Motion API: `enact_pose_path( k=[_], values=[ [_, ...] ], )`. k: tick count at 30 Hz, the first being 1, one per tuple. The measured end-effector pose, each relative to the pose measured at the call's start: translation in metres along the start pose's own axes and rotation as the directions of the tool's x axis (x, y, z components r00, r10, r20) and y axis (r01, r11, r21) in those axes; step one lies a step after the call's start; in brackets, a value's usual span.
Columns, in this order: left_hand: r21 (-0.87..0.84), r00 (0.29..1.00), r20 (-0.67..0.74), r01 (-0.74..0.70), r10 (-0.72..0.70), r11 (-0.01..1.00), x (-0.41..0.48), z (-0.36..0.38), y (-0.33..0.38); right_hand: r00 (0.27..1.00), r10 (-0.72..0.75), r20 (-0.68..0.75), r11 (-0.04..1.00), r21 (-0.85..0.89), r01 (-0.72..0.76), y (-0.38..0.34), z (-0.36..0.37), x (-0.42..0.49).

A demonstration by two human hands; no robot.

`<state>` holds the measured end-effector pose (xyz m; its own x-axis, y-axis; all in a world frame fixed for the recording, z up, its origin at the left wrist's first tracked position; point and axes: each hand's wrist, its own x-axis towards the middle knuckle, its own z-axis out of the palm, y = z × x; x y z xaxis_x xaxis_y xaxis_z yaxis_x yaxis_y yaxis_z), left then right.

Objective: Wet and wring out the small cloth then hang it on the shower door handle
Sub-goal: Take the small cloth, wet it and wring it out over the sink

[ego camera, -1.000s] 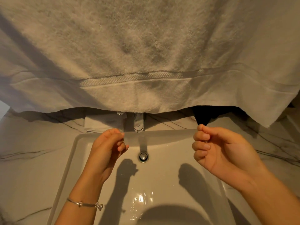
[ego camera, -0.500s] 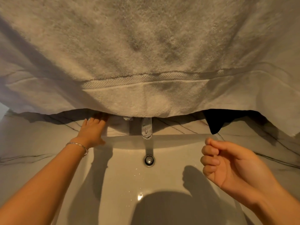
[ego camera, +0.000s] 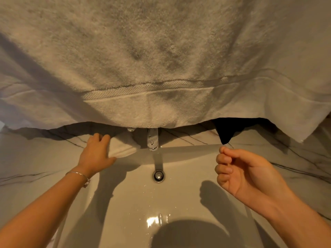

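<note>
the left hand point(ego camera: 96, 154) lies flat on the small cloth point(ego camera: 123, 149), fingers not yet closed round it. the step calls for gathering the cloth fully before carrying it under the tap point(ego camera: 152, 140), just right of that hand. the right hand point(ego camera: 240, 172) hovers loosely curled, empty, well apart from the cloth.

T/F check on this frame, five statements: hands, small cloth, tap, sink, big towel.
1. The left hand rests on the small cloth at the back left rim of the sink. True.
2. The right hand holds the small cloth. False: it is empty, fingers curled, over the sink.
3. The small cloth is under the tap. False: it lies left of it.
4. A large towel hangs across the top of the view. True.
5. The sink is full of water. False: only droplets show, and the drain is visible.
</note>
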<state>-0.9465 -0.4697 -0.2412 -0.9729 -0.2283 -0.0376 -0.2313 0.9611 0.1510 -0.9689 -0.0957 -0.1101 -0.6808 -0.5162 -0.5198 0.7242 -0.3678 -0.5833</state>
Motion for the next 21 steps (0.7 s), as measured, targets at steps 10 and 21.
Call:
enact_pose_path(
  k=[10,21],
  values=[
    [-0.013,0.796,-0.208,-0.583,0.568,0.812,-0.075,-0.117,0.075,1.0,-0.001,0.012,0.948,-0.318,0.005,0.011,0.003,-0.019],
    [0.244,0.394,-0.343,-0.839,0.853,0.486,-0.116,-0.156,0.171,0.602,0.629,0.491,0.773,-0.472,-0.423,0.03,0.021,-0.011]
  ],
)
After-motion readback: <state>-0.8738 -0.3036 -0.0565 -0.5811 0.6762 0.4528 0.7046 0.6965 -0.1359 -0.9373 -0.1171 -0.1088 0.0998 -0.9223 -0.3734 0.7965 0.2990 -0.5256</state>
